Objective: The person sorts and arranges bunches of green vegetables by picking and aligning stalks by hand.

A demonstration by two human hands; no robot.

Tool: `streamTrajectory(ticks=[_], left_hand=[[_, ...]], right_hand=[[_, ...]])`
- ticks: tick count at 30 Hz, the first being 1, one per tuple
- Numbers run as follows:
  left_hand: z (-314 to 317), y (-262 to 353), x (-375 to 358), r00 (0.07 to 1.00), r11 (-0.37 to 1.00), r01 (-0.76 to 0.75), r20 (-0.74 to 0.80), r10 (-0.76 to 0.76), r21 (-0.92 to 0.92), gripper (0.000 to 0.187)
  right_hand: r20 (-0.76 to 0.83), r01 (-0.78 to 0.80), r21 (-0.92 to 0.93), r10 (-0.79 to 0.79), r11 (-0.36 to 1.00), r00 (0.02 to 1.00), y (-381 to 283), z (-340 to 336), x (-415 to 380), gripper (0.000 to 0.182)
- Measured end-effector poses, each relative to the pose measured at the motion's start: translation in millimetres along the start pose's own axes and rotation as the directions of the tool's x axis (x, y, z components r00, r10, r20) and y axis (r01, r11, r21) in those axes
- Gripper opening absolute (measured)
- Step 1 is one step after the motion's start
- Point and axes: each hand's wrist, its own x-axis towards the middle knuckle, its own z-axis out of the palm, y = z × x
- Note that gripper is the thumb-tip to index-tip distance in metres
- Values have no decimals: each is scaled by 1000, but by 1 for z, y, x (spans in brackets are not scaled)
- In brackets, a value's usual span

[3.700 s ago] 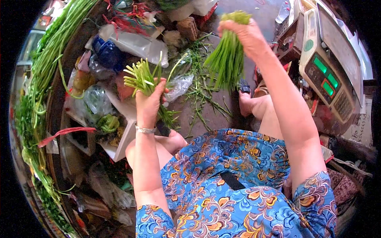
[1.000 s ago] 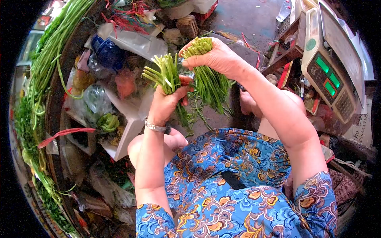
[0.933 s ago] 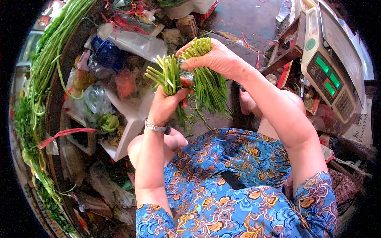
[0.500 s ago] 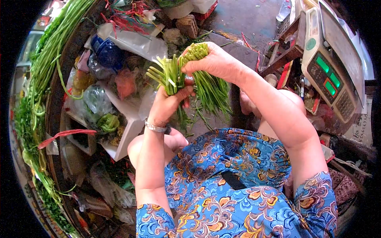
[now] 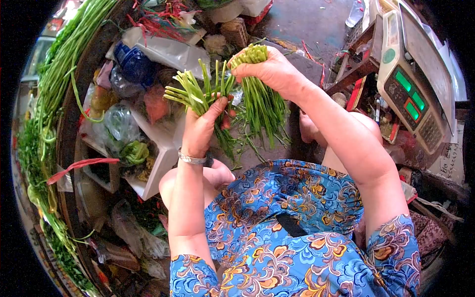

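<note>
My left hand [image 5: 202, 129] is closed around a loose bunch of green stalks [image 5: 194, 91], their pale cut ends fanning up to the left and the leafy ends hanging below. To its right, my right hand [image 5: 271, 72] grips a tighter bunch of green stems [image 5: 264, 106] near the top. The cut ends of that bunch sit level above my fingers, and its thin stems hang down over the dark ground. A narrow gap separates the two bunches. The exact kind of vegetable is hard to make out. Some fingertips of both hands are hidden behind the stalks.
Long green stalks [image 5: 74, 54] lie along the curved ledge at left. A white foam box [image 5: 157, 173], plastic bags [image 5: 118, 126] and red ties [image 5: 158, 22] crowd beside it. At right stands a digital scale [image 5: 408, 94] with lit green displays. A brick [image 5: 234, 32] lies at the back.
My left hand has moved slightly left and down, and its bunch now fans wider. My right hand has risen a little with its bunch. The two bunches are farther apart.
</note>
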Motion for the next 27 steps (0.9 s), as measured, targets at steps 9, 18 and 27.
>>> streamTrajectory(ticks=[9, 18, 27], left_hand=[[-2, -2, -1, 999, 999, 17, -48, -19, -52, 20], [-4, -5, 0, 999, 998, 45, 10, -44, -50, 19], [-2, -6, 0, 998, 997, 61, 20, -60, -42, 19]], right_hand=[[-129, 29, 48, -22, 998, 991, -2, -2, 1, 14], [-6, -8, 91, 8, 996, 1000, -3, 2, 0, 17], [40, -15, -21, 15, 1000, 999, 2, 0, 2, 25]])
